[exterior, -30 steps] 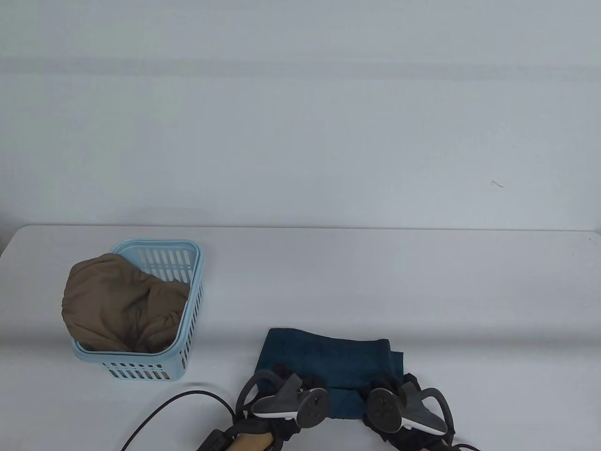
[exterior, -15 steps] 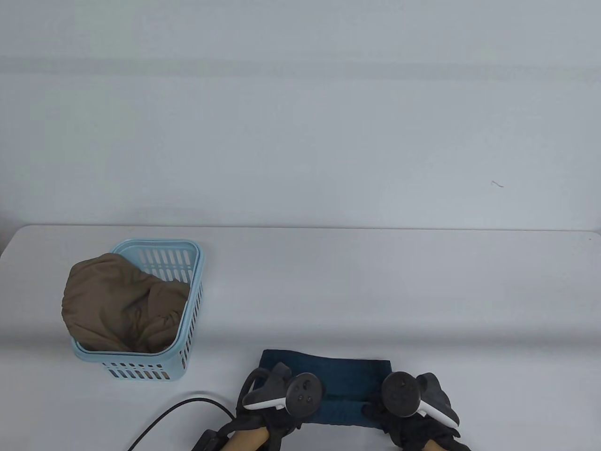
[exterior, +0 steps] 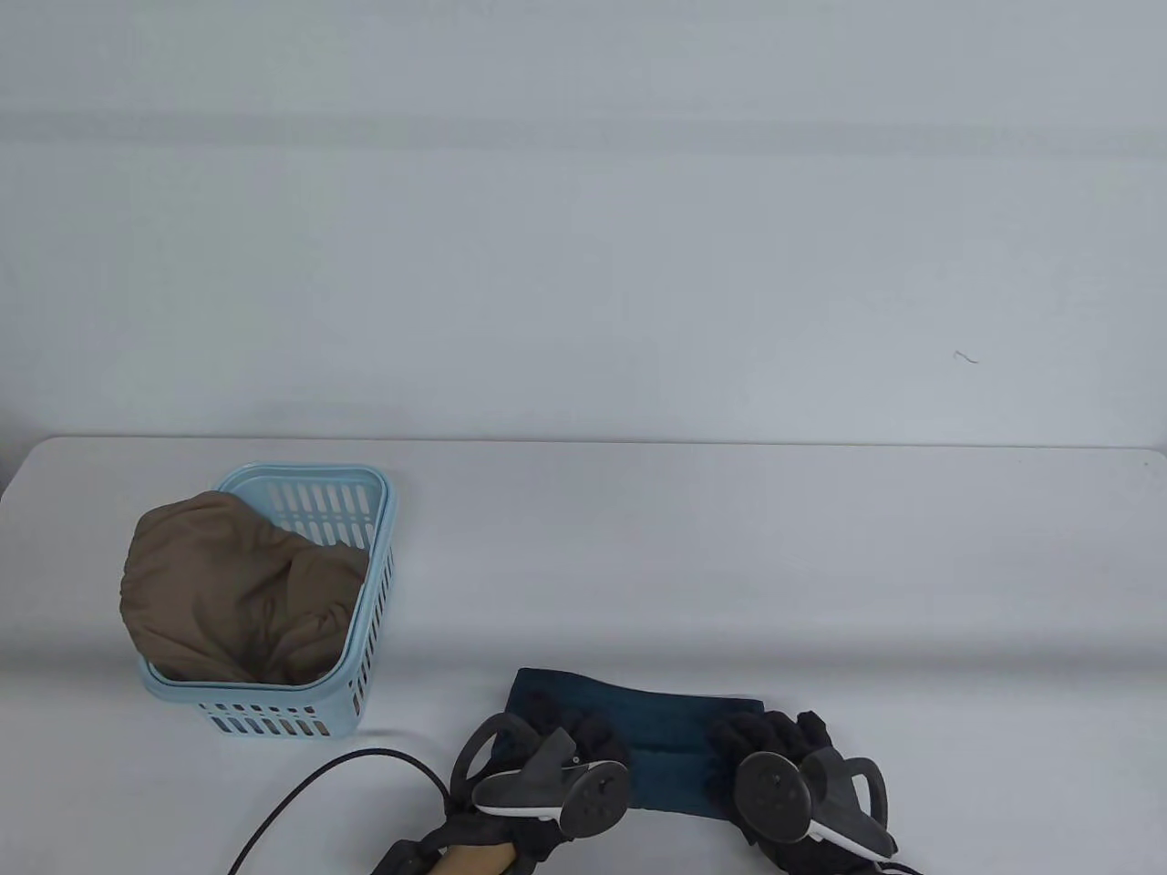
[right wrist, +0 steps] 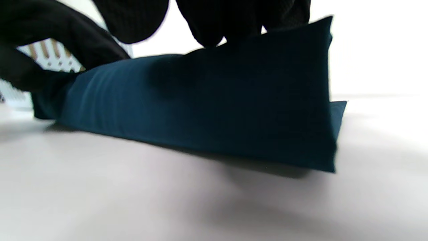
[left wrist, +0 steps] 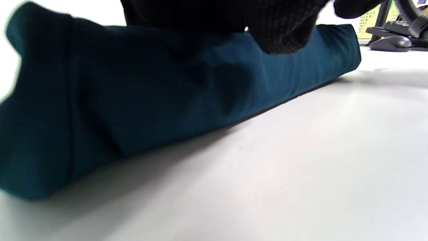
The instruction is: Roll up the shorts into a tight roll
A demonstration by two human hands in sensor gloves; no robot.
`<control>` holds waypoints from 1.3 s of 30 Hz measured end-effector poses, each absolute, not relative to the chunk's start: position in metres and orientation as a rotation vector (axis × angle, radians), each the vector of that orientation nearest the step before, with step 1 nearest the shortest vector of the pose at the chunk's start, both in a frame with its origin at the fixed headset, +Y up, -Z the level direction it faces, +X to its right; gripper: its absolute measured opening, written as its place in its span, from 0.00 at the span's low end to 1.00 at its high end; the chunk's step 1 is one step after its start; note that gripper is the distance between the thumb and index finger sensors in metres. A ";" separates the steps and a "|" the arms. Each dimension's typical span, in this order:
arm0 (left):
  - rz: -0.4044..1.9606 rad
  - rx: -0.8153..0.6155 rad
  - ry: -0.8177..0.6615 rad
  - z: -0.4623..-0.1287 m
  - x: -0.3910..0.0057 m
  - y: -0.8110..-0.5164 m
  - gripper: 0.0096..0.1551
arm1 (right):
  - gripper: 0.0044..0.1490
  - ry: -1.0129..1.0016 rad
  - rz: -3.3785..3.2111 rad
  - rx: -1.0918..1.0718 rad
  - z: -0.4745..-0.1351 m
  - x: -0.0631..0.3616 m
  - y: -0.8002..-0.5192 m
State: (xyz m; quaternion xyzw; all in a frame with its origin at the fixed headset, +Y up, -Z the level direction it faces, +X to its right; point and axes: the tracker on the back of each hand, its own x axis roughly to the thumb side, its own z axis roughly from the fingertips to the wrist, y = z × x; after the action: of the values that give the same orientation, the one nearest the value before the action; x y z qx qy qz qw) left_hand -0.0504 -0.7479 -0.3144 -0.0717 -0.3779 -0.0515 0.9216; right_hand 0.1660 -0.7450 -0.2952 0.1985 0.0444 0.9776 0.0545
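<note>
left hand (exterior: 556,761): near edge of desk, about 6 o'clock; fingers (left wrist: 277,30) curled over top of the roll's left end, grip on the shorts
right hand (exterior: 775,775): just right of the left one, 5 o'clock; fingers (right wrist: 214,23) bent down onto roll's right end, thumb side wraps the near face, grip on the shorts
shorts (exterior: 670,729): dark teal, partly rolled, long axis left-right, lying on the desk between and under both hands; a flat unrolled strip shows at the far edge
cable (exterior: 310,797): black, loops on desk at 7 o'clock, left of left hand
desk (exterior: 729,547): white
basket (exterior: 365,583): light blue, slotted, 9 o'clock, well apart from shorts
brown garment (exterior: 237,588): bunched in basket, bulging over its left rim
</note>
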 end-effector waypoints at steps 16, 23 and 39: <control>-0.196 -0.225 -0.732 -0.316 -0.040 -0.770 0.42 | 0.45 0.197 3.150 0.726 -0.291 0.149 -0.775; -0.049 -0.279 -0.713 -0.321 -0.046 -0.758 0.36 | 0.38 0.324 2.889 0.552 -0.299 0.166 -0.765; 0.014 -0.418 -0.613 -0.330 -0.052 -0.755 0.33 | 0.33 0.471 2.688 0.287 -0.313 0.182 -0.762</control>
State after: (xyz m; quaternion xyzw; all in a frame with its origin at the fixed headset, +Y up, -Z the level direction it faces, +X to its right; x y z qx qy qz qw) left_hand -0.0517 -0.7554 -0.3295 -0.2043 -0.2993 0.0071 0.9320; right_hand 0.1816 -0.7616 -0.3132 0.1025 0.1684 0.9603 0.1976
